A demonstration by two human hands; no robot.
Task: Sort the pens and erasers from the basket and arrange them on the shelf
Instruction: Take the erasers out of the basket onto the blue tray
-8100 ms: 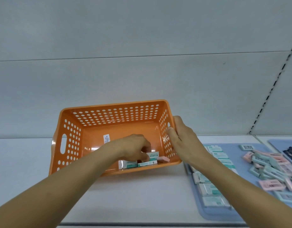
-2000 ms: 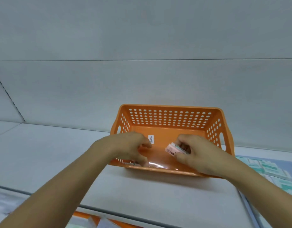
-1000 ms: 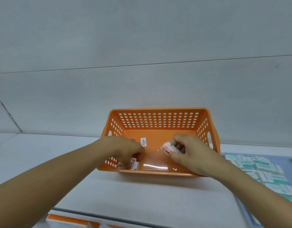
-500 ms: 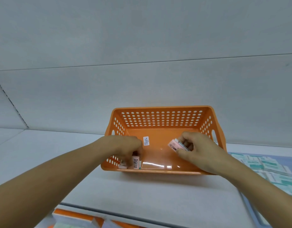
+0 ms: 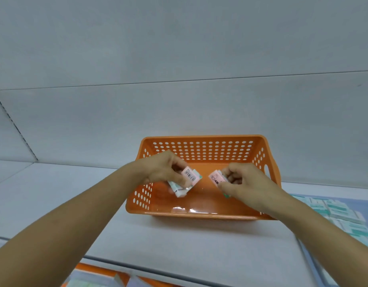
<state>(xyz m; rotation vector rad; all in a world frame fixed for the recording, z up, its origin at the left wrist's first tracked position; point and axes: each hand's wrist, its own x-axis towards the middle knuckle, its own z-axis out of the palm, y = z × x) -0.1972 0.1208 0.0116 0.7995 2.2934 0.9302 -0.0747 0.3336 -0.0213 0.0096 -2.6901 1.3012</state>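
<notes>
An orange perforated basket stands on the white shelf. Above its inside, my left hand grips a small bunch of erasers, pink and white-green ones. My right hand holds a pink eraser with another green-edged one tucked under it. The basket floor below the hands looks bare and glossy. No pens are in view.
A blue mat at the right carries rows of white-green erasers. Below the shelf edge, an orange object with more packets shows on a lower level. The grey back wall rises close behind the basket.
Both hands have risen from the basket floor. My left hand has lifted its erasers out of the front left corner; the right hand still holds its pink eraser.
</notes>
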